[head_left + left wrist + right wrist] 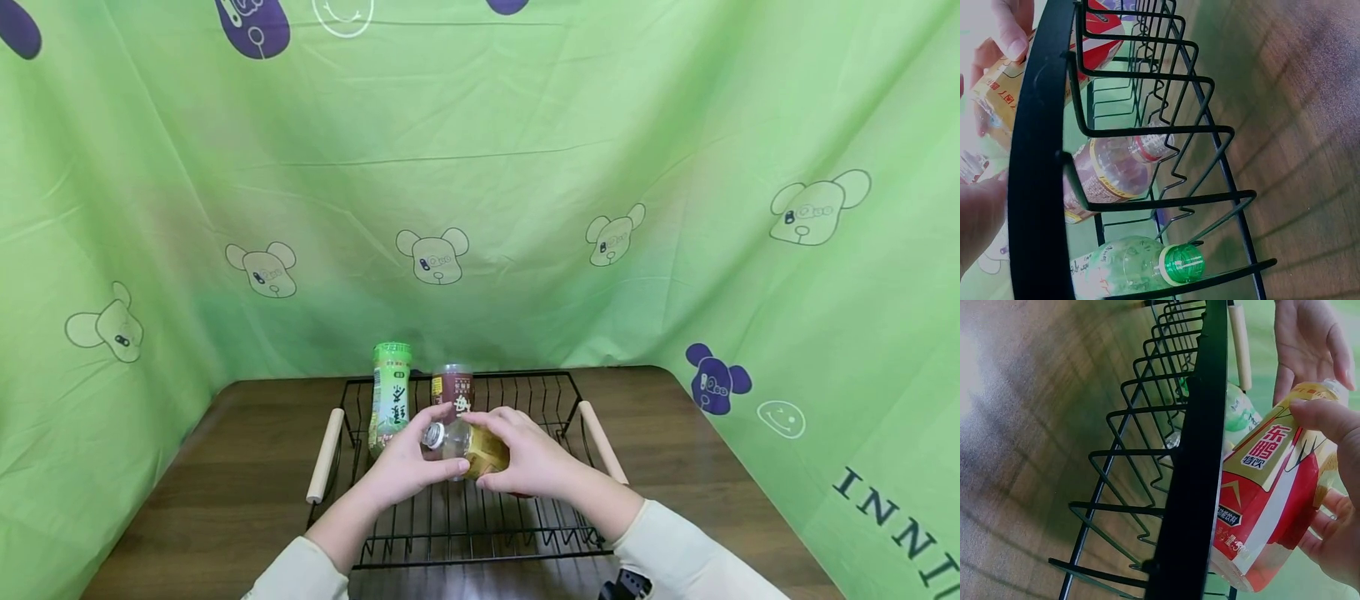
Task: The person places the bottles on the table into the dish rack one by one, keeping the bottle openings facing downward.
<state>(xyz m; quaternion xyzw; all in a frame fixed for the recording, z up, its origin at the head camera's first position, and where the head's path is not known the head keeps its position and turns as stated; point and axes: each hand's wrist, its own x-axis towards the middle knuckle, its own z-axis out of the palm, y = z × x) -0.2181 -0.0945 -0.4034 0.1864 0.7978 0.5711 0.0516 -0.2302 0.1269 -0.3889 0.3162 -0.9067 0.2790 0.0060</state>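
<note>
A clear drink bottle with a red and yellow label (1266, 481) is held tilted above the basket, its cap toward the left hand. My right hand (532, 458) grips it around the body, the thumb lying on the label near the shoulder. The left hand (408, 458) is spread around the capped end, thumb and forefinger on either side of it; in the right wrist view its fingers (1307, 347) look straight. A bottle with a green cap (1185, 262) and one with a purple-brown label (453, 389) stand cap-down in the black wire basket (480, 560).
The basket has a pale wooden handle (326, 456) on the left and another wooden handle (602, 442) on the right. It stands on a brown wooden table (202, 500). Green cloth (480, 167) with printed bears hangs behind and along both sides.
</note>
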